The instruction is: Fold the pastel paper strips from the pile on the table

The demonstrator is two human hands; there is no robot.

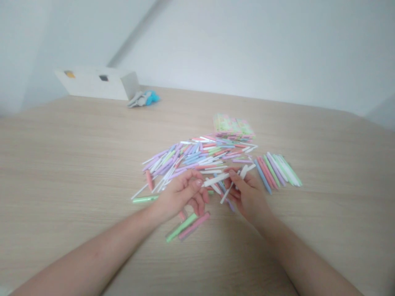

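Right hand [248, 193]: fingers closed on a white pen [216, 179], which runs across toward the other hand at about 9 o'clock. One or two more white pens stick out of this grip, but the fingers hide how they sit. Left hand [182, 195]: fingers curled inward, thumb tip just beside the pen's far end. Cannot tell whether that hand has hold of anything.

Pile of pastel pens [191, 158], lilac, white, blue, pink and green, lies loose and crossed at 12 o'clock from the hands, its near edge running under them. Row of pens [276, 170], side by side and fanned, lies at 3 o'clock from the right hand, just beside it. A green pen [181, 227] and a pink pen [194, 225] lie close together at 6 o'clock from the left hand. Lone green pen [145, 199] lies at 9 o'clock from it, touching the pile's edge.

Stack of packets [233, 126] sits at the pile's far side, at 12 o'clock. Further off on the wooden table [61, 164], at about 11 o'clock, are a white box [95, 84] and a grey-and-blue bundle [143, 98], just beside each other.
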